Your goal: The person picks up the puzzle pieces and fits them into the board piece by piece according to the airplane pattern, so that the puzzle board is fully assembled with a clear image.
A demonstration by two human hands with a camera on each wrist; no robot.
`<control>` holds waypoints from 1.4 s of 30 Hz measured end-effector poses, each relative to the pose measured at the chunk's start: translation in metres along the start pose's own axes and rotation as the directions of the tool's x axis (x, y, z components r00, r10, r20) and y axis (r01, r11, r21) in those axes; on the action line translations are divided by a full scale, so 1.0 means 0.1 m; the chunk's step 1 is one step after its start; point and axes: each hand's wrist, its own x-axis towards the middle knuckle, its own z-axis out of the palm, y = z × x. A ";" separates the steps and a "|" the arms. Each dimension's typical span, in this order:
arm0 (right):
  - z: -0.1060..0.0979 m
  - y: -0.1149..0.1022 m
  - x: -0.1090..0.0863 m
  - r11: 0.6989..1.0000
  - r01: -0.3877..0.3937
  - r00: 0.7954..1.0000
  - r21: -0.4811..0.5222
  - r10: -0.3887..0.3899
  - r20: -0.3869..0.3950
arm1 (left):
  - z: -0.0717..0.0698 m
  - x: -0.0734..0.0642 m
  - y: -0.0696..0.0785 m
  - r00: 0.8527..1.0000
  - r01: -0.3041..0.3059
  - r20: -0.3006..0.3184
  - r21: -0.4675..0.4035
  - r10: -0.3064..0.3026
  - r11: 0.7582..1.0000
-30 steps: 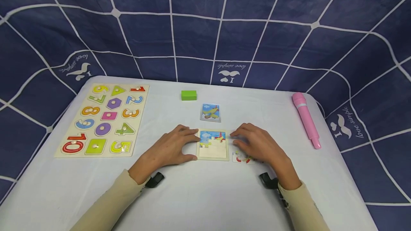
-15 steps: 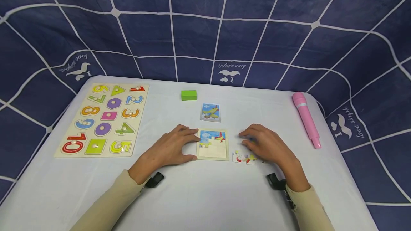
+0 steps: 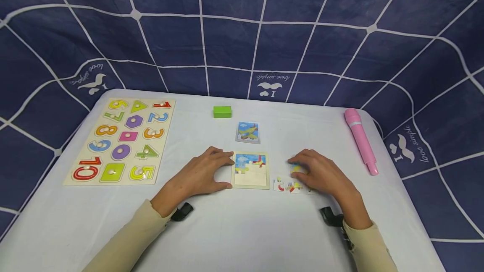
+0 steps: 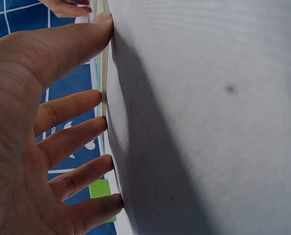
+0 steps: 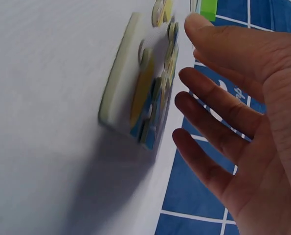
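A small square puzzle tray (image 3: 258, 179), partly filled along its top and left with sky and airplane pieces, lies flat on the white table. My left hand (image 3: 202, 173) rests at its left side, thumb and fingertips touching the edge with the fingers spread. Over the loose puzzle pieces (image 3: 278, 185) right of the tray hovers my right hand (image 3: 321, 173), its fingers loosely bent. One piece (image 3: 295, 168) shows between thumb and forefinger in the head view. In the right wrist view, the fingertips are apart from the pieces (image 5: 144, 90). My right hand hides some pieces.
A card with an airplane picture (image 3: 248, 132) lies behind the tray, and a green block (image 3: 222, 112) farther back. On the left is a number and shape board (image 3: 121, 146). A pink toy microphone (image 3: 361, 141) lies on the right. Blue grid cloth (image 3: 234, 45) surrounds the table.
My right hand has moved rightward, away from the tray and over the loose pieces, uncovering more of them. My left hand has stayed at the tray's edge.
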 end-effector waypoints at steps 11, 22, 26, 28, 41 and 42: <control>0.02 0.04 -0.07 1.000 -0.026 1.000 0.001 0.026 0.012 | 0.00 0.00 0.01 1.000 0.010 0.002 0.000 -0.010 1.000; 0.02 0.06 -0.06 1.000 -0.016 1.000 0.006 0.016 0.005 | 0.01 0.01 -0.01 1.000 0.019 0.006 0.001 -0.019 1.000; 0.02 0.05 -0.04 1.000 -0.016 1.000 0.013 0.016 0.005 | 0.01 0.01 0.00 1.000 0.020 0.011 0.005 -0.020 1.000; 0.02 0.05 -0.03 1.000 -0.013 1.000 0.014 0.013 0.004 | 0.01 0.01 0.00 1.000 0.019 0.010 0.004 -0.019 1.000; 0.06 -0.10 0.13 1.000 0.023 0.999 -0.014 -0.023 0.024 | 0.00 0.01 0.01 1.000 0.022 0.006 -0.008 -0.022 1.000; 0.06 -0.10 0.14 0.999 0.031 0.999 -0.018 -0.030 0.021 | 0.00 0.01 0.01 1.000 0.021 0.006 -0.009 -0.021 1.000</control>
